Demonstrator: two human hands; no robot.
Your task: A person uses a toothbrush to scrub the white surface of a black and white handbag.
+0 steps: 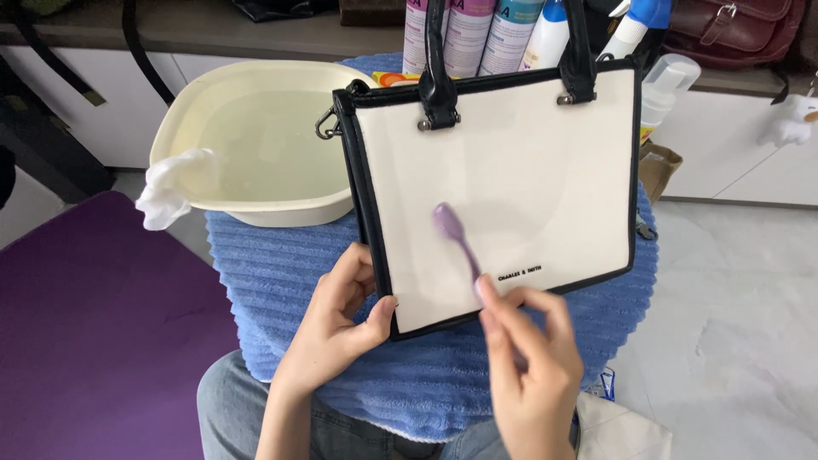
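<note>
A purple toothbrush [458,238] is pinched in the closed fingers of the right hand [532,366], its head laid on the cream tote bag [511,179]. The bag's lower left corner is gripped by the left hand [336,319]. The bag is lying on a blue towel [281,273], beside a water-filled basin [247,145] with a white cloth [170,192] draped over its rim.

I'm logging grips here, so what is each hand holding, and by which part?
The right hand holds a purple toothbrush by its handle end. The left hand pinches the cream bag at its lower-left edge.
</note>
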